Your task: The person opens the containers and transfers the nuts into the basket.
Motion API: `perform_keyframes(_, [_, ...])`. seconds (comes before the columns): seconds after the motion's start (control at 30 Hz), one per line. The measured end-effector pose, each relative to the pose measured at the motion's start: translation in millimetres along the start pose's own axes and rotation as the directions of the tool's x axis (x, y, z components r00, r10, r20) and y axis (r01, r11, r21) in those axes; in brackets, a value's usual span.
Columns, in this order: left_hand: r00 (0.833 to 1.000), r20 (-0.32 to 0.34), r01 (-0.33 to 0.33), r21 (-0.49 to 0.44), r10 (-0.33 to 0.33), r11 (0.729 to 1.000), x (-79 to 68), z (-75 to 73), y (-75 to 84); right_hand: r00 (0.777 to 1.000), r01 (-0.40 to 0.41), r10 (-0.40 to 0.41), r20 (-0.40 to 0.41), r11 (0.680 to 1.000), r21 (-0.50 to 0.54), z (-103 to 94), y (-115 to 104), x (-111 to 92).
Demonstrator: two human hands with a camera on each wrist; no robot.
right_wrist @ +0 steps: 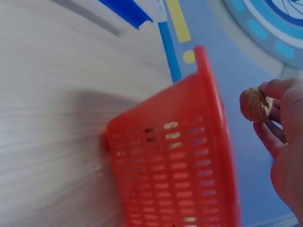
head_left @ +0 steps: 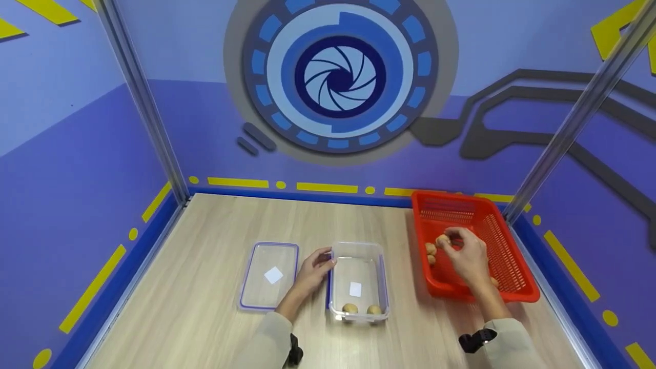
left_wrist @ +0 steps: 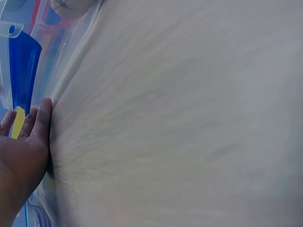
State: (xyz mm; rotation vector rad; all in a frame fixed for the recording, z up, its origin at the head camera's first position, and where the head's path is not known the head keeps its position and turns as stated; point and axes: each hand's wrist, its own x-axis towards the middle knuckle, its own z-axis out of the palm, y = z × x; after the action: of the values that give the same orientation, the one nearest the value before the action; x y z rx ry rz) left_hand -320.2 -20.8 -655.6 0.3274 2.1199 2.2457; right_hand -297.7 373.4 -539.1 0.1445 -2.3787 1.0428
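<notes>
My right hand (head_left: 469,256) pinches a walnut (right_wrist: 256,104) between thumb and fingertips, above the red plastic basket (head_left: 507,293). Several more walnuts (head_left: 430,249) lie inside the basket, some partly hidden by the hand and forearm. My left hand (head_left: 313,269) rests its fingers against the left side of a clear lidless box (head_left: 385,287), close to a blue latch (left_wrist: 24,71) in the left wrist view. Two walnuts (head_left: 350,308) sit at the near end of that box, and a white label (head_left: 355,289) shows on its bottom.
Left of the box, a clear lid (head_left: 246,287) with a purple-blue seal and a white label lies flat on the wooden table (head_left: 215,225). Blue patterned panels (head_left: 195,123) with metal corner posts (head_left: 148,110) enclose the table at the back and sides.
</notes>
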Motion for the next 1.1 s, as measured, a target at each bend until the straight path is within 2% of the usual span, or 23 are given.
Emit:
perform_keyframes(0.23, [1.0, 0.009, -0.025, -0.054, 0.025, 0.998, 1.5, 0.3, -2.9, 1.0, -0.02, 0.02, -0.001, 0.999, -0.025, 0.9, 15, -6])
perform_keyframes(0.47, [1.0, 0.006, 0.007, -0.055, -0.007, 0.998, 1.2, 0.4, -3.8, 0.999, -0.029, 0.03, 0.01, 0.998, -0.063, 3.7, 25, -13])
perform_keyframes(0.77, [1.0, -0.007, 0.008, -0.018, -0.008, 1.0, 0.5, -0.3, -2.8, 0.998, -0.026, 0.031, 0.046, 0.993, -0.112, 6.6, 27, -14])
perform_keyframes(1.1, [1.0, 0.0, 0.0, -0.05, 0.0, 0.999, 0.0, 1.4, -0.7, 0.999, -0.011, 0.014, 0.033, 0.996, -0.093, 6.2, 30, -13])
